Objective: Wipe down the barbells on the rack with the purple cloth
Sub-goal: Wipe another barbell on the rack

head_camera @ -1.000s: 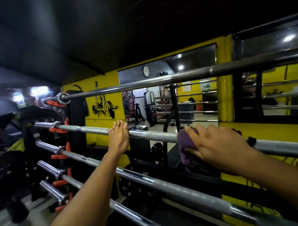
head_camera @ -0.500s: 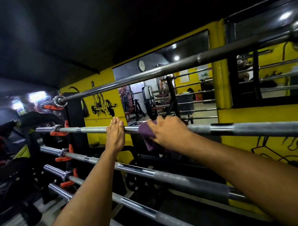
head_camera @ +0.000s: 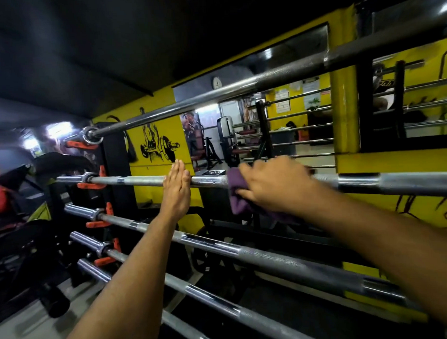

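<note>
two hands work on the second bar [head_camera: 147, 181]: left hand [head_camera: 176, 188] rests flat with straight fingers, right hand [head_camera: 273, 185] grasps the purple cloth [head_camera: 237, 194] around it. wiping is in hand; next, slide the cloth along.

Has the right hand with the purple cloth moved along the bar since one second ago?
Yes. The right hand with the purple cloth slid along the barbell toward the left hand, which rests on it.

We see a purple cloth [head_camera: 237, 194] against silver barbells [head_camera: 152, 181]; at nine o'clock, orange hooks [head_camera: 90, 185] on a black rack [head_camera: 117, 163]; at twelve, a yellow wall [head_camera: 160, 131] with black drawings.
</note>
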The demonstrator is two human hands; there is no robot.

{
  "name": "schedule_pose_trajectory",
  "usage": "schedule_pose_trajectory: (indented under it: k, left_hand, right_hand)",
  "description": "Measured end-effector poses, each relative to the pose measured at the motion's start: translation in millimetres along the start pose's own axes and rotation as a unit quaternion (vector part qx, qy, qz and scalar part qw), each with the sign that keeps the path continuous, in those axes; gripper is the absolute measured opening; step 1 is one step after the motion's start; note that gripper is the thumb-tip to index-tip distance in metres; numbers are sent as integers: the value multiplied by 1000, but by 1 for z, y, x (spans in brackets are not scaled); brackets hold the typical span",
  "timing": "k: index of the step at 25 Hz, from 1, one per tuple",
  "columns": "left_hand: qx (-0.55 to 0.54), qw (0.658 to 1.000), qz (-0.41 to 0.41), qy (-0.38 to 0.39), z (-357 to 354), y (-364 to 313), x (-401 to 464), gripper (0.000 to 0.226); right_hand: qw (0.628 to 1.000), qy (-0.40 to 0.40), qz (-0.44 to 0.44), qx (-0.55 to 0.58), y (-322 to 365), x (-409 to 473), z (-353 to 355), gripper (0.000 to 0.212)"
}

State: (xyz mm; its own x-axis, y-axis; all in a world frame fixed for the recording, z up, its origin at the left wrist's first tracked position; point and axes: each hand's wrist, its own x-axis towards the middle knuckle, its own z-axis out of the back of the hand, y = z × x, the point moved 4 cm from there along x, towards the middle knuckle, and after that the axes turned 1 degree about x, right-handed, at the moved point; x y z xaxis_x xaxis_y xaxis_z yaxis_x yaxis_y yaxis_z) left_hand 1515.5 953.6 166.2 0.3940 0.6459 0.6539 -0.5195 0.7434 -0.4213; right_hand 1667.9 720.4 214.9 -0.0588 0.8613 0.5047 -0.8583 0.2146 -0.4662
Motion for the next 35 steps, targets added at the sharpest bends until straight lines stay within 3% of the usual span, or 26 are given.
schedule_pose_trajectory:
  k: [4, 12, 16, 21, 25, 27, 30, 35]
  left_hand:
    - [5, 1000, 13, 11, 4, -5, -2, 57]
    - [-18, 999, -3, -31, -9, 4, 1, 57]
    - [-18, 999, -17, -47, -13, 9, 2, 62]
    - [-56, 998, -19, -10, -5, 4, -3, 63]
    - [-170, 983, -43, 56, 23, 27, -4, 57]
    - [-116, 992, -44, 28, 45, 66, 11, 65]
    - [11, 999, -33, 39, 51, 118, 35, 71]
    - [-1, 997, -75, -5, 26, 141, 42, 61]
  right_hand:
    - [1000, -9, 17, -5, 29, 28, -9, 64]
    - [998, -38, -48, -1, -48, -90, 16, 67]
    - [998, -47, -49, -6, -25, -49, 7, 60]
    - [999, -44, -26, -19, 27, 15, -11, 60]
    - [988, -83, -75, 104, 15, 16, -1, 45]
    - [983, -66, -81, 148, 17, 28, 1, 43]
    - [995, -41, -43, 77, 41, 51, -11, 54]
    - [994, -27, -108, 17, 86, 110, -22, 61]
